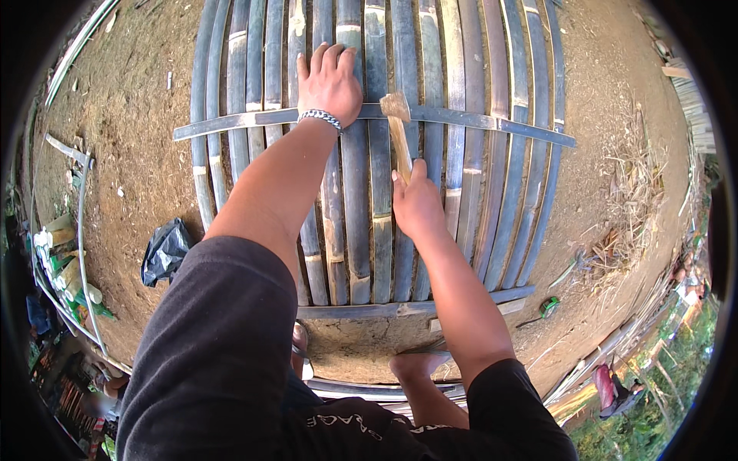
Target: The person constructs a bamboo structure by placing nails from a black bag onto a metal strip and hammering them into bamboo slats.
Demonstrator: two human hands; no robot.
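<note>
A panel of long, dark split-bamboo slats [356, 200] lies on the ground in front of me. One thin bamboo crosspiece [477, 119] runs over them from left to right. My left hand [330, 88] lies palm down where the crosspiece passes, its fingers stretched forward over the slats and holding nothing. A chain bracelet circles that wrist. In my right hand [420, 203] is the handle of a small wooden mallet [395, 107], the fingers wrapped around it. The mallet's head is over the crosspiece, just right of my left hand; whether it touches cannot be told.
Another bamboo strip [346, 311] borders the panel's near end, close to my feet. A black plastic bag [166, 252] rests on the dirt to the left, with bottles [69, 280] farther out. To the right are a small green object [549, 307] and dry shavings [615, 242].
</note>
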